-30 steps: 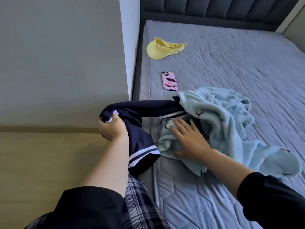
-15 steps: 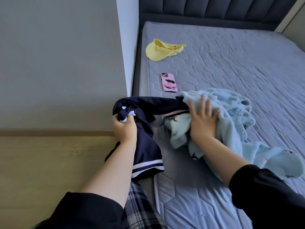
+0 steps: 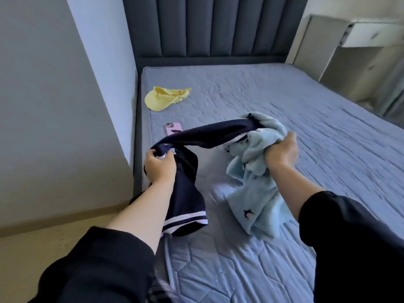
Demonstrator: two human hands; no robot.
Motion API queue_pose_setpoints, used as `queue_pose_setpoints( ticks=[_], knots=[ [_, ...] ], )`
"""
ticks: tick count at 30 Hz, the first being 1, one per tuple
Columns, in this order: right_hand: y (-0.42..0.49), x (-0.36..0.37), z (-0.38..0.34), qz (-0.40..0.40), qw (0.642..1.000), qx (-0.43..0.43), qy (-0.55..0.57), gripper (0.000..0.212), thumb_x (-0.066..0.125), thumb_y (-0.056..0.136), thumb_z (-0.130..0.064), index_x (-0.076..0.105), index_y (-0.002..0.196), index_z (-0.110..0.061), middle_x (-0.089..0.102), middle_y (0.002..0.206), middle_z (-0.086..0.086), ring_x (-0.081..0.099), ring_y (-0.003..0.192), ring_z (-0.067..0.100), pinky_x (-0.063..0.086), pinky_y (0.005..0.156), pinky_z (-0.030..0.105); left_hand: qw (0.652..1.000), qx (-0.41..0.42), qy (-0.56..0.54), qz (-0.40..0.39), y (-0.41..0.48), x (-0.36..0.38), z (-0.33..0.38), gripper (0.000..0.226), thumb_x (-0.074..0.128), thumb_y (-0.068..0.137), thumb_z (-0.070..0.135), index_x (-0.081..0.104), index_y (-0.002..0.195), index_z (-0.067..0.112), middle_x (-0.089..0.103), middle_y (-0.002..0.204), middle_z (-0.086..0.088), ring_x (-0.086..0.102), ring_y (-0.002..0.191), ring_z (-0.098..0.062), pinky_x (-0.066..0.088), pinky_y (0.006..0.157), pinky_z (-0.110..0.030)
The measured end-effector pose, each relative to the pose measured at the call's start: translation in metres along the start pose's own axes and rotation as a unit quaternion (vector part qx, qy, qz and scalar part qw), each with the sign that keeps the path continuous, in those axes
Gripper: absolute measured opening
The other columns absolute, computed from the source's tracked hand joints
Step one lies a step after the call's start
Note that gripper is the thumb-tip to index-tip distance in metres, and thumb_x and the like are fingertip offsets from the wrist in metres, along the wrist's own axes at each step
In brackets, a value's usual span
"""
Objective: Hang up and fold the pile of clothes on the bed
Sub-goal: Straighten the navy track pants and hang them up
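Grey quilted mattress (image 3: 295, 110) spreads out ahead of me, backed by a dark padded headboard (image 3: 209, 27). My left hand (image 3: 159, 167) is fisted tight round a bunched part of the navy garment (image 3: 185, 200). Its white-striped hem hangs by the near edge of the bed, and a long stretch of it runs taut across to my right. My right hand (image 3: 282, 152) is clenched on the light blue fleece garment (image 3: 255, 193), which hangs from my fist toward the mattress with the navy fabric's far end caught in its folds. Farther off, by the wall side, lie a yellow visor (image 3: 162, 98) and a pink phone (image 3: 172, 128), the phone partly behind the navy stretch.
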State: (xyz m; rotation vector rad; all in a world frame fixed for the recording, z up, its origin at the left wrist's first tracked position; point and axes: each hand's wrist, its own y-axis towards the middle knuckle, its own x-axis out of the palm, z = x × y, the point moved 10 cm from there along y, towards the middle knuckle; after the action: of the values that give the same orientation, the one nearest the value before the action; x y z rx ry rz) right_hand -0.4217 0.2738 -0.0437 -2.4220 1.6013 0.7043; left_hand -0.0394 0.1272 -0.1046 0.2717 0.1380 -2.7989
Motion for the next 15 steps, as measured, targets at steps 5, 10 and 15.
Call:
queue_pose_setpoints(
  ticks=[5, 10, 15],
  knots=[
    [0.027, -0.118, 0.032, 0.116, 0.989, 0.068, 0.059, 0.016, 0.027, 0.093, -0.031, 0.035, 0.079, -0.033, 0.055, 0.078, -0.001, 0.051, 0.064, 0.016, 0.034, 0.051, 0.029, 0.995, -0.024, -0.095, -0.012, -0.043, 0.049, 0.069, 0.027, 0.063, 0.084, 0.029, 0.053, 0.108, 0.019, 0.057, 0.093, 0.006, 0.06, 0.1, -0.024, 0.046, 0.09, -0.034],
    [0.029, -0.213, 0.091, 0.209, 0.945, 0.19, 0.165, 0.04, 0.015, 0.094, -0.044, 0.05, 0.106, -0.029, 0.062, 0.102, 0.005, 0.057, 0.082, 0.024, 0.044, 0.072, 0.035, 0.985, -0.061, -0.155, -0.045, -0.111, 0.107, 0.114, 0.038, 0.058, 0.089, 0.027, 0.053, 0.123, 0.013, 0.061, 0.116, -0.003, 0.057, 0.109, -0.025, 0.035, 0.083, -0.025],
    [0.019, -0.3, 0.151, 0.333, 0.879, 0.254, 0.228, 0.053, 0.014, 0.099, -0.051, 0.05, 0.13, -0.026, 0.058, 0.128, 0.001, 0.056, 0.107, 0.023, 0.033, 0.085, 0.029, 0.982, -0.063, -0.17, -0.059, -0.153, 0.141, 0.143, 0.04, 0.057, 0.088, 0.027, 0.053, 0.125, 0.013, 0.062, 0.122, -0.007, 0.059, 0.11, -0.025, 0.038, 0.083, -0.025]
  ],
)
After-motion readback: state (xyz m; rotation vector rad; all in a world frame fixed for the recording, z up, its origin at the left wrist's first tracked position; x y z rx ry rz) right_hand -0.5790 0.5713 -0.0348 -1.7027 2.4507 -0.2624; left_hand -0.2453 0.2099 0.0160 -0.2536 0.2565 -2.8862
